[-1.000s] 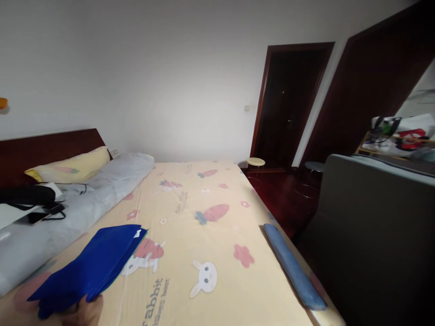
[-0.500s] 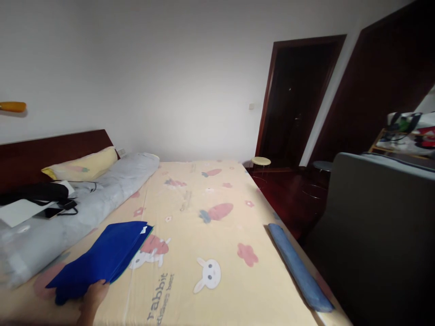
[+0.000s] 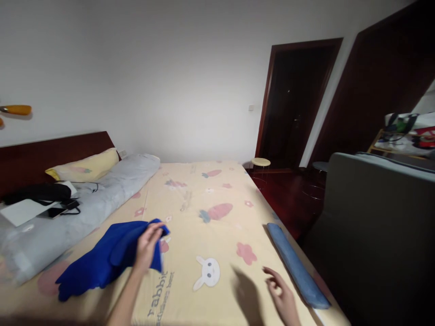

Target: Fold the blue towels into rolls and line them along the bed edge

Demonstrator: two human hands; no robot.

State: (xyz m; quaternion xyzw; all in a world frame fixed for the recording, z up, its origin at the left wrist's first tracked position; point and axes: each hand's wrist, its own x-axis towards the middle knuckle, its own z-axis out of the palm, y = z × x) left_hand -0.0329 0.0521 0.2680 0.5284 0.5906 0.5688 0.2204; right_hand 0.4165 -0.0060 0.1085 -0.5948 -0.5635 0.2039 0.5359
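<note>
A blue folded cloth item [image 3: 102,260], perhaps a garment, lies on the left part of the bed. At its right end my left hand [image 3: 147,244] grips the fabric and lifts that corner, bending the cloth upward. My right hand [image 3: 280,292] hovers over the sheet at the lower right, fingers loosely curled and apart, holding nothing. Just right of it, along the bed's edge, lies a rolled blue denim piece [image 3: 297,267].
The bed sheet [image 3: 190,253] has rabbits and carrots. A grey quilt [image 3: 112,194], a yellow pillow [image 3: 84,166], a black bag [image 3: 41,192] and a phone [image 3: 56,212] lie at left. A stool [image 3: 260,162] stands beyond the bed; a dark grey panel [image 3: 377,226] rises at right.
My left hand has moved from the blue cloth's near edge to its right end, raising and folding that corner. My right hand has come into view at the lower right.
</note>
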